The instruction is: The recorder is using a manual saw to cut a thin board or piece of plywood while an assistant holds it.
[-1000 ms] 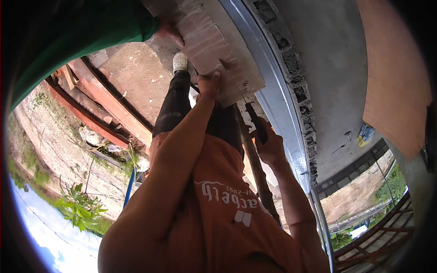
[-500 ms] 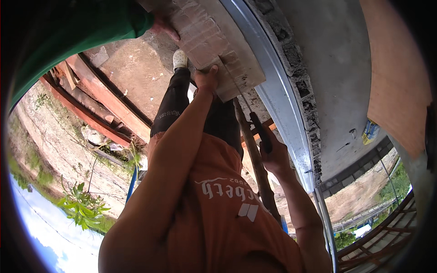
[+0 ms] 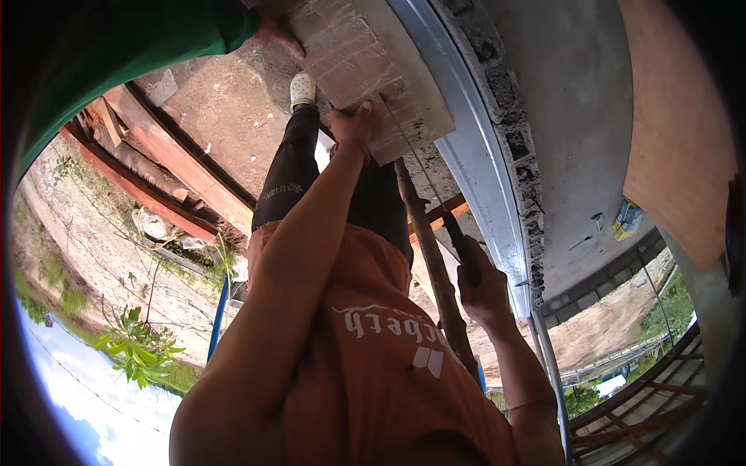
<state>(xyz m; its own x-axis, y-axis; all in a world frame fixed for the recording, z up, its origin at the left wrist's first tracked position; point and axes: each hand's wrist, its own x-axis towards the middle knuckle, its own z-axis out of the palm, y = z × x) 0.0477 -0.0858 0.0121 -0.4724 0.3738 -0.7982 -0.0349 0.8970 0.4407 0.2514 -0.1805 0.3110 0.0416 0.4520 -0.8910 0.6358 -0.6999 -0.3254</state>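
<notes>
My right hand [image 3: 483,289] is closed around the black handle of a handsaw [image 3: 460,247]. Its narrow blade runs up and to the left, across the near part of a flat grey-brown board [image 3: 346,58] with pale smears, where it sits in a cut. At the board's near left edge, my left hand [image 3: 353,124] grips the rim, thumb on top and the other fingers hidden below. Farther off, a co-worker's hand [image 3: 281,37], below a green sleeve, rests against the board's left edge.
A pale metal channel [image 3: 474,132] runs along the board's right side, beside a rough hollow-block wall [image 3: 517,147]. Below the board a wooden pole [image 3: 435,272] slants down. Reddish timber planks [image 3: 179,159] lie at left, near a shoe [image 3: 303,91].
My right hand has drawn the saw back toward me and slightly to the right, so more blade shows below the board. My left hand keeps its hold on the board.
</notes>
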